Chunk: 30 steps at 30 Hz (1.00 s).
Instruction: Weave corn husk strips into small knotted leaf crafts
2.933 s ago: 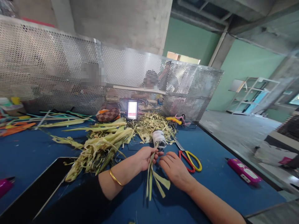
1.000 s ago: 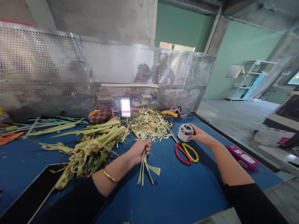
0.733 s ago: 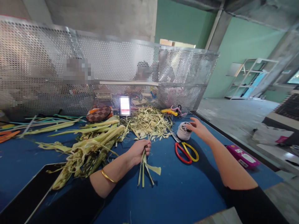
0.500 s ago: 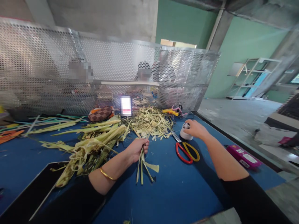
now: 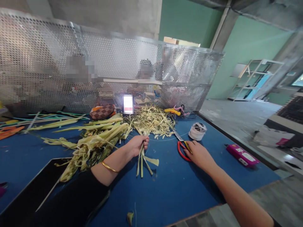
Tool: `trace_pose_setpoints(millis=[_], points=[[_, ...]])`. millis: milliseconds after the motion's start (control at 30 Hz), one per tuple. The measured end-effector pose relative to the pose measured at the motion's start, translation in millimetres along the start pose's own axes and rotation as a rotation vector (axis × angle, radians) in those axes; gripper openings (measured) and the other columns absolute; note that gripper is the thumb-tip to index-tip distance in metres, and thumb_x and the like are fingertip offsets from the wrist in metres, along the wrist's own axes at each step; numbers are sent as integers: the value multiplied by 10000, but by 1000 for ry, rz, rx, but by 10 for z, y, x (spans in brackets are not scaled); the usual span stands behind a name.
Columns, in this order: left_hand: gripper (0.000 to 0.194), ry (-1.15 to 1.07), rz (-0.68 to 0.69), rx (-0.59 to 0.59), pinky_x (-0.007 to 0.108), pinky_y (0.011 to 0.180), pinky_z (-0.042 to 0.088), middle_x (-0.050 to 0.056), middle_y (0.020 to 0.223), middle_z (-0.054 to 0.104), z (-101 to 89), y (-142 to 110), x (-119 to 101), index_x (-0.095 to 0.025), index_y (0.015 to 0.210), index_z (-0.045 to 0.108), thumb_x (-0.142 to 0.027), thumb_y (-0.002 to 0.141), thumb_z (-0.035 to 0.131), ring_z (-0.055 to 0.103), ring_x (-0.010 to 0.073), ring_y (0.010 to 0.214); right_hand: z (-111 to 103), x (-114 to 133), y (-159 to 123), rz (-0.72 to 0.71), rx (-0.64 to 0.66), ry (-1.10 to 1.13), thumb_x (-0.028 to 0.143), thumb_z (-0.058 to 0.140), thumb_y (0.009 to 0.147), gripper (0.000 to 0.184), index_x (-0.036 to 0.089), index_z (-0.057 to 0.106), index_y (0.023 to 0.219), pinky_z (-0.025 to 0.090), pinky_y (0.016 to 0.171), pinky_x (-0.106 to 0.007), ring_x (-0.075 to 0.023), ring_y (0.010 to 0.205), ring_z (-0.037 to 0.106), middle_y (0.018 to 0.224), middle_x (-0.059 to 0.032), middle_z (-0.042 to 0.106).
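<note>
My left hand (image 5: pixel 136 145) is closed round a small bunch of corn husk strips (image 5: pixel 142 162), whose loose ends fan out below the fist. My right hand (image 5: pixel 200 154) lies over the yellow handle of the scissors (image 5: pixel 181 152), its fingers curled on that loop. The red loop and the metal blades show, with the blade tips towards the shredded husk pile (image 5: pixel 153 121). Just behind my right hand stands a spool of white thread (image 5: pixel 197 131). A thin thread runs over the blue table from near my left hand towards the spool.
A heap of corn husks (image 5: pixel 97 138) lies left, partly over a black tablet-like slab (image 5: pixel 35 186). A checkered pouch (image 5: pixel 102 112), a lit phone (image 5: pixel 128 104) and a yellow-handled tool (image 5: pixel 172 111) line the back. A magenta box (image 5: pixel 242 155) sits right. Behind the perforated screen (image 5: pixel 113 56) are people.
My right hand carried the spool right, set it down, let it go and moved to the scissors' handle. My left hand has kept hold of the husk strips throughout.
</note>
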<state>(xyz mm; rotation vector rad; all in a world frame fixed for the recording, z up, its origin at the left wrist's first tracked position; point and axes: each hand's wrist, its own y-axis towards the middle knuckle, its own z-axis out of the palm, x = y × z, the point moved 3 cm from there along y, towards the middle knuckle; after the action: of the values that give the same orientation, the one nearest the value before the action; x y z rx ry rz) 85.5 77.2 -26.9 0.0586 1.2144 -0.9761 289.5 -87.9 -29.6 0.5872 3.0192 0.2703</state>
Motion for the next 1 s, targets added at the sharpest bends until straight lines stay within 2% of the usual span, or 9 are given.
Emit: trace_pose_setpoints(millis=[200, 300, 400, 500, 600, 700, 767, 900, 1000], points=[[263, 9, -37, 60, 117, 370, 272, -57, 510, 364, -1, -81, -39, -150, 626, 417, -126, 888, 419, 308, 16, 382, -169, -164, -256, 102, 229, 122, 148, 526, 695, 492, 136, 501, 1187, 387, 655, -288, -243, 826, 618, 916, -109, 647], [267, 14, -43, 84, 115, 369, 271, -59, 504, 355, 19, -109, -53, -149, 618, 420, -118, 883, 426, 309, 17, 383, -258, -303, -429, 216, 317, 476, 122, 463, 643, 631, 173, 426, 1271, 420, 637, -277, -190, 744, 619, 886, -52, 655], [258, 16, -41, 93, 116, 368, 274, -54, 516, 370, 27, -97, -54, -145, 626, 430, -123, 884, 428, 319, 16, 385, -268, -362, -591, 301, 384, 757, 161, 435, 635, 639, 151, 410, 1274, 445, 578, -285, -169, 614, 599, 817, -33, 651], [247, 16, -38, 96, 116, 364, 278, -52, 519, 374, 24, -74, -43, -146, 641, 439, -130, 887, 424, 319, 21, 385, -289, -261, -686, 271, 278, 684, 319, 511, 694, 567, 150, 452, 1232, 460, 659, -304, -199, 715, 628, 858, -58, 667], [239, 14, -37, 95, 118, 364, 281, -53, 515, 371, 24, -71, -31, -148, 649, 441, -128, 887, 421, 314, 25, 385, -307, -2, -728, 238, 250, 405, 488, 492, 754, 553, 155, 487, 1195, 433, 659, -317, -238, 750, 636, 819, -76, 673], [247, 13, -39, 97, 119, 364, 275, -52, 512, 369, 36, -103, -32, -147, 643, 439, -125, 888, 415, 314, 24, 384, -318, 226, -716, 187, 262, 135, 392, 500, 752, 487, 150, 509, 1175, 400, 620, -323, -283, 774, 639, 837, -110, 680], [268, 15, -41, 106, 120, 361, 265, -55, 505, 359, 51, -135, -44, -148, 624, 429, -129, 890, 407, 307, 22, 379, -302, 256, -694, 159, 280, 81, 276, 516, 709, 498, 135, 514, 1187, 400, 630, -324, -298, 817, 637, 889, -135, 681], [296, 20, -36, 123, 124, 355, 257, -60, 491, 341, 67, -162, -71, -155, 605, 411, -144, 899, 384, 292, 24, 368, -257, 28, -692, 196, 244, 258, 174, 541, 648, 628, 158, 473, 1272, 430, 701, -312, -261, 869, 625, 914, -102, 678], [283, 20, -31, 128, 130, 358, 267, -57, 498, 352, 59, -124, -67, -158, 616, 412, -157, 899, 387, 305, 31, 370, -237, -116, -773, 294, 302, 671, 233, 614, 648, 555, 212, 532, 1197, 428, 544, -261, -175, 620, 593, 769, -26, 647]])
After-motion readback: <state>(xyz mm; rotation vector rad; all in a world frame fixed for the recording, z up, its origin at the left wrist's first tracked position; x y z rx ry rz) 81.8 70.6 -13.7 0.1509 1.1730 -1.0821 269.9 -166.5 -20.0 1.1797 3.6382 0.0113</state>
